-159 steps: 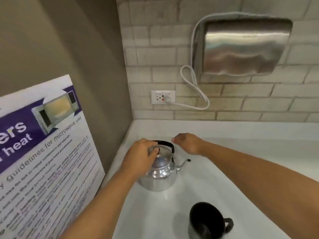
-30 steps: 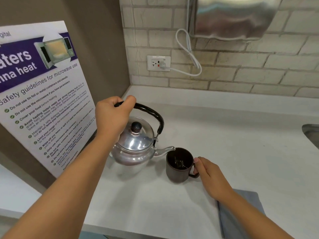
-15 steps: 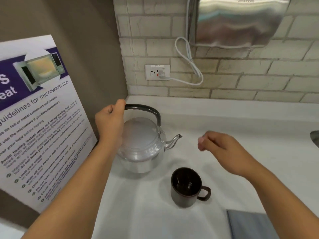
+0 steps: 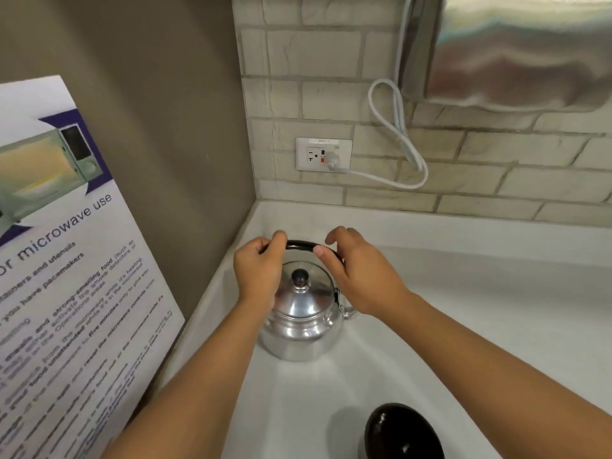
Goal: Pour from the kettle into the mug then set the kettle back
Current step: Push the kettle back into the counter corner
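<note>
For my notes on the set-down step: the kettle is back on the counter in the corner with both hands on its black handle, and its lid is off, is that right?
Not quite: the lid is on the kettle, its dark knob upright, as the head view shows. The rest holds: the kettle sits on the counter in the corner, with the left hand and right hand on the black handle.

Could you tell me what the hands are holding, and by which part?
Both hands, left and right, grip the shiny metal kettle by its black arched handle.
</note>
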A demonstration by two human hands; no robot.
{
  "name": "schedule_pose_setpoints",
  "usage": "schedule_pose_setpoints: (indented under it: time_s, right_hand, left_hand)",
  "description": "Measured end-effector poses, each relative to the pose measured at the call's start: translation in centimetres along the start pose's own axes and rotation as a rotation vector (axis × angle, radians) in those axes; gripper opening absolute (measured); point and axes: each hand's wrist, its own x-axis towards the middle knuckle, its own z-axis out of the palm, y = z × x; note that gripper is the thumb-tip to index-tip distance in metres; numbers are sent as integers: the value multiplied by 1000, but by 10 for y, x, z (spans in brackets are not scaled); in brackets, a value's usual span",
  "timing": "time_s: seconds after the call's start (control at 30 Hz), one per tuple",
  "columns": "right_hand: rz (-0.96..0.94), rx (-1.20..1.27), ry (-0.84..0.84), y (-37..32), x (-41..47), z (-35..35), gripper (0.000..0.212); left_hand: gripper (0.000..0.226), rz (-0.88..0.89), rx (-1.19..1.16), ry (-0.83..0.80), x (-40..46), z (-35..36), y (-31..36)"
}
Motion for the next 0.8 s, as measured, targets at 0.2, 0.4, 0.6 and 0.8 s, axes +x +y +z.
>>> schedule_pose_setpoints:
  time_s: [0.2, 0.4, 0.6, 0.8]
  right_hand:
    - [-57, -71, 7, 14, 6, 19, 30]
    - [-84, -115, 27, 21, 13, 26, 34]
    - [23, -155, -61, 34, 32, 37, 37]
    - [163, -33, -241, 50, 48, 46, 31]
  left_hand:
    - [51, 0, -5, 12, 6, 5, -19]
    - [48, 96, 159, -70, 6, 1, -27]
    - [52, 64, 480, -294, 43, -3, -34]
    - [59, -167, 525, -398, 60, 1, -43]
